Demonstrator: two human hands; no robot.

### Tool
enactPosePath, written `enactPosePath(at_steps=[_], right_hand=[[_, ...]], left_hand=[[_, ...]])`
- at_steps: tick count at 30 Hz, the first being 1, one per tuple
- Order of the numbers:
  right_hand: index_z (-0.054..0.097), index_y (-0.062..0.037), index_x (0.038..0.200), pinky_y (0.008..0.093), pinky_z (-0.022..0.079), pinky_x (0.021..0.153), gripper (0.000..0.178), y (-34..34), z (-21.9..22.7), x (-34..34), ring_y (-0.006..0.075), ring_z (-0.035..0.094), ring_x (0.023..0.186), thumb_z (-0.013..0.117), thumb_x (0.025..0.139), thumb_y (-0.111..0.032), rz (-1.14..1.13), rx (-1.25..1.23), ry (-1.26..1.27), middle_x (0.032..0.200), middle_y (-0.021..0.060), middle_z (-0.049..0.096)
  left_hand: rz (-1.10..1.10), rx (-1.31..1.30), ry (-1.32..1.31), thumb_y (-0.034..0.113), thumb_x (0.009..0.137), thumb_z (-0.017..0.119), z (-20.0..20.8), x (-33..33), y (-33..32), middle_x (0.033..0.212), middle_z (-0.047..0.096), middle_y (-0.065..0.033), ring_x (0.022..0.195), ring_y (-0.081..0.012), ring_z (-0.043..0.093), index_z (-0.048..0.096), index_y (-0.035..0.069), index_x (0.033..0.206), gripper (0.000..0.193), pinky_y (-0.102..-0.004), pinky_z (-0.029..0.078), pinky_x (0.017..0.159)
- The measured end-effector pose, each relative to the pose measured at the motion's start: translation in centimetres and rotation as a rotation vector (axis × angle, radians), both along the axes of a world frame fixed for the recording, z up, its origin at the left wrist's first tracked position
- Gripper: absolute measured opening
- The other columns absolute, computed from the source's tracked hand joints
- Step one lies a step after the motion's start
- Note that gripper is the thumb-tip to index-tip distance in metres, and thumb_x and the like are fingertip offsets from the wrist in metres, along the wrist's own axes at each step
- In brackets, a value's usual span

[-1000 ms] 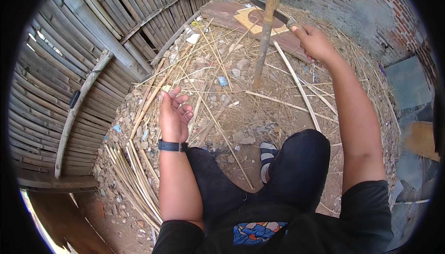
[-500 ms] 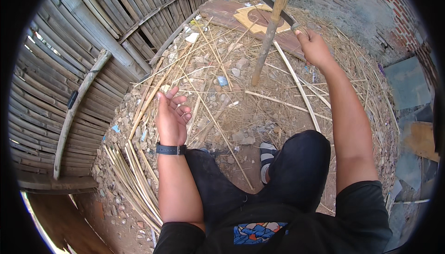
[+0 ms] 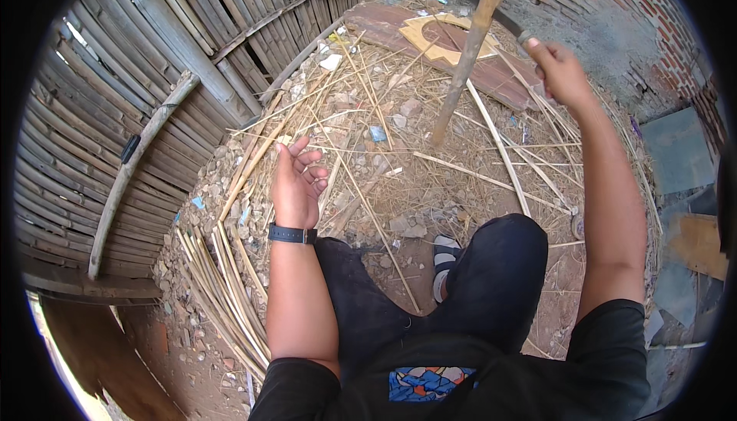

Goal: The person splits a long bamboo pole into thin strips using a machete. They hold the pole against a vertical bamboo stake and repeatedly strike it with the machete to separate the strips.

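My right hand [image 3: 563, 74] is closed round the grip of a machete with a long dark blade [image 3: 507, 25]. The blade points up and to the left, crossing behind an upright bamboo pole [image 3: 467, 54], and I cannot tell whether they touch. The pole's lower end rests on or close to the littered ground, and its top leaves the picture. My left hand [image 3: 299, 181], with a dark watch at the wrist, hovers left of the pole, fingers loosely bent and apart, nothing in it.
Split bamboo strips [image 3: 223, 290] lie bundled beside my left arm. Loose strips [image 3: 497, 145], stones and straw cover the ground. Beyond the pole lies a brown board [image 3: 376, 23] with a pale pattern. A bamboo wall [image 3: 100, 168] stands left, a brick wall [image 3: 614, 29] far right.
My right hand has swung to the right with the machete, farther from the pole. The view has shifted slightly; my left hand stays open in much the same pose.
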State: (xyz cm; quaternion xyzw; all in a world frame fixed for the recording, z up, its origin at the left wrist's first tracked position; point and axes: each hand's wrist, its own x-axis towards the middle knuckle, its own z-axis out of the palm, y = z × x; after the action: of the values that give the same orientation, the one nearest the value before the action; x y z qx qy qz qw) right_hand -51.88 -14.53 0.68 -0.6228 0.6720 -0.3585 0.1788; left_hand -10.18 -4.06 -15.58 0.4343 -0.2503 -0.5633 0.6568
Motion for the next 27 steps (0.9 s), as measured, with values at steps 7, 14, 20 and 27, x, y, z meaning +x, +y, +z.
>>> enactPosePath(at_steps=[7,14,20,27], right_hand=[[0.061,-0.0103,0.114,0.0195,0.035,0.042,0.047,2.6,5.7,0.2,0.0006,0.038,0.045,0.052,0.098,-0.054,0.033,-0.110,0.069,0.065,-0.0050,0.046],[0.063,0.0081,0.115,0.0478,0.048,0.090,0.063,-5.9,-9.5,1.7,0.0444,0.064,0.103,0.051,0.096,-0.051,-0.072,-0.085,0.165,0.107,0.0326,0.065],[0.061,0.0013,0.115,0.0303,0.044,0.049,0.059,-5.5,-5.4,-0.3,0.0140,0.052,0.055,0.055,0.096,-0.054,-0.076,-0.193,0.160,0.074,0.0058,0.059],[0.059,-0.0058,0.117,0.0215,0.037,0.047,0.053,2.0,8.7,-1.3,0.0021,0.039,0.050,0.054,0.097,-0.055,0.000,-0.219,-0.009,0.070,-0.0051,0.048]], left_hand=[[0.004,-0.043,0.025,0.053,0.104,0.038,0.4,-0.1,0.5,0.091,0.062,-0.0021,0.067,-0.0105,0.058,0.053,0.003,0.128,0.058,-0.0234,0.048,0.060],[-0.013,-0.006,-0.003,0.055,0.103,0.039,0.2,-1.4,-0.8,0.091,0.062,-0.0017,0.068,-0.0110,0.058,0.054,0.005,0.127,0.057,-0.0251,0.046,0.060],[0.002,0.017,-0.023,0.058,0.102,0.041,0.1,-0.3,-0.6,0.091,0.061,0.0011,0.070,-0.0095,0.057,0.053,0.007,0.129,0.059,-0.0247,0.045,0.061],[-0.019,-0.046,0.028,0.054,0.104,0.038,0.1,-0.7,-0.5,0.092,0.062,-0.0025,0.068,-0.0111,0.059,0.052,0.003,0.129,0.059,-0.0251,0.047,0.060]])
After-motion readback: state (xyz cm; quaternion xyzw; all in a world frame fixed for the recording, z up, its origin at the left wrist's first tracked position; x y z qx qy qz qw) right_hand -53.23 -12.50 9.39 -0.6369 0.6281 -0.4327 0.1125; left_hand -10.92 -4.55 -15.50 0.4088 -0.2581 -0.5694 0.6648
